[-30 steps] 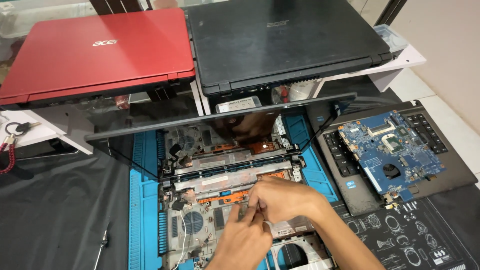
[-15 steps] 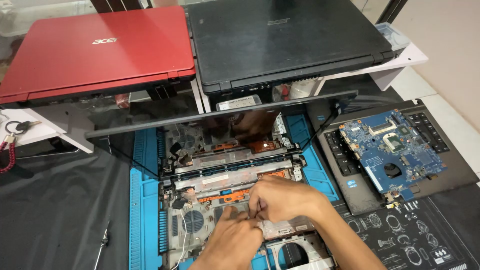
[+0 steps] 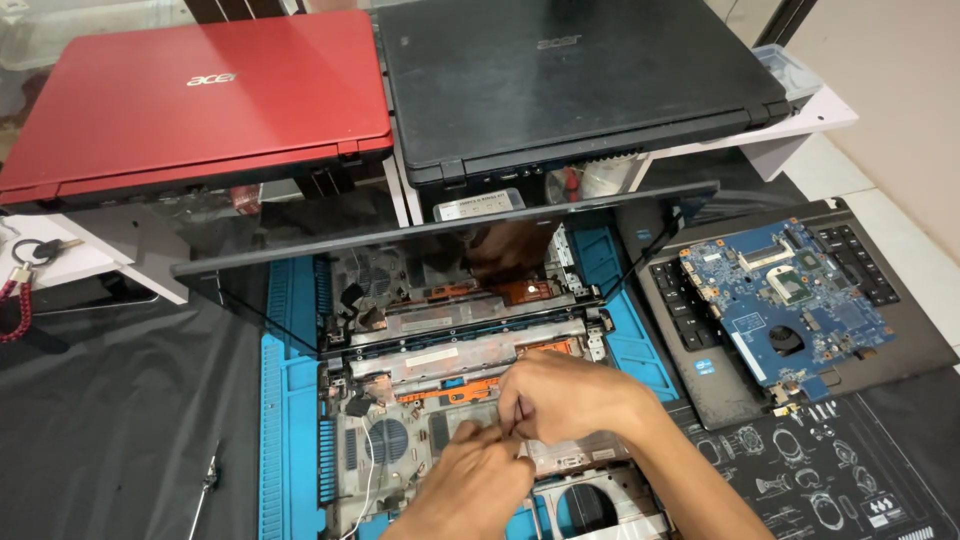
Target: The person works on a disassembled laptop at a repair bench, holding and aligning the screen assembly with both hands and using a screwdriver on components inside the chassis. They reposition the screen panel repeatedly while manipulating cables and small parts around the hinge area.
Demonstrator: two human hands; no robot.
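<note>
Left hand (image 3: 478,478): pinching something small at the middle of the opened laptop base (image 3: 440,420); what it is clamping I cannot tell.
Right hand (image 3: 560,400): pressing fingertips against the left hand's, both crowding one spot.
Risk: a slipping pull is likely tearing a thin cable or connector.
Blue motherboard (image 3: 790,300): lying on the keyboard deck (image 3: 700,370), well apart.

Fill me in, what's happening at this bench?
A person has both hands inside an opened laptop chassis lying on a blue mat. The left hand and right hand meet over its middle, fingertips pinching something too small to tell. Its screen is tilted open. A bare blue motherboard rests on a keyboard deck to the right; two closed laptops sit behind.
</note>
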